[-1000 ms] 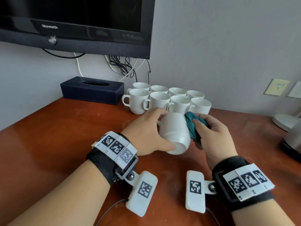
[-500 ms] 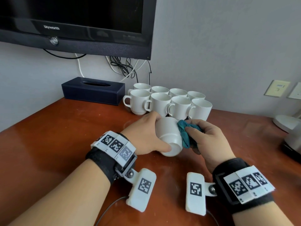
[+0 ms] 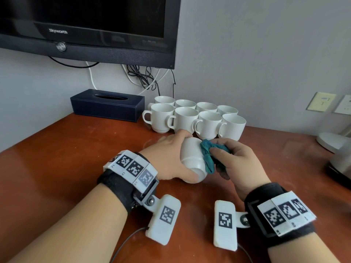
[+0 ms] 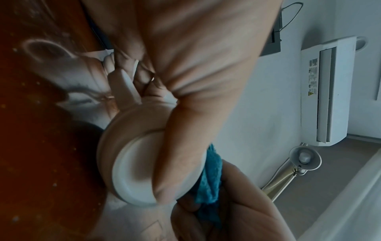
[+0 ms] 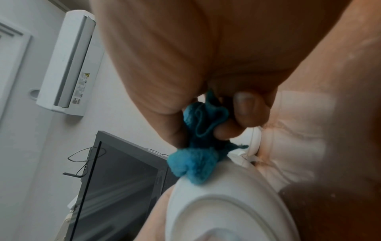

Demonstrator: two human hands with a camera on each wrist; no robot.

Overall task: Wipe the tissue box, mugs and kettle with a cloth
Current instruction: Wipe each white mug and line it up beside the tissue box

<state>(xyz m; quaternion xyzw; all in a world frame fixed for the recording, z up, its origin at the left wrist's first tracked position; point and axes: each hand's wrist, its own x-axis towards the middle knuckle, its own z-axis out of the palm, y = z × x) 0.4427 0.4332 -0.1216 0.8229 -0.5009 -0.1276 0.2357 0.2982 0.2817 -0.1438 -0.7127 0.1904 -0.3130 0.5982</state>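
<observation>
At frame centre, the left hand (image 3: 169, 160) grips one tipped white mug (image 3: 191, 158); the right hand (image 3: 239, 164) clutches a teal cloth (image 3: 208, 156) against it. Eight mugs (image 3: 193, 118) (two rows of four) stand behind, beside one navy tissue box (image 3: 107, 105).

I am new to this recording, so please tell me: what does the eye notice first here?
At the centre, the left hand holds a white mug tipped over the wooden table while the right hand presses a teal cloth against it. Behind stand eight more mugs.
</observation>
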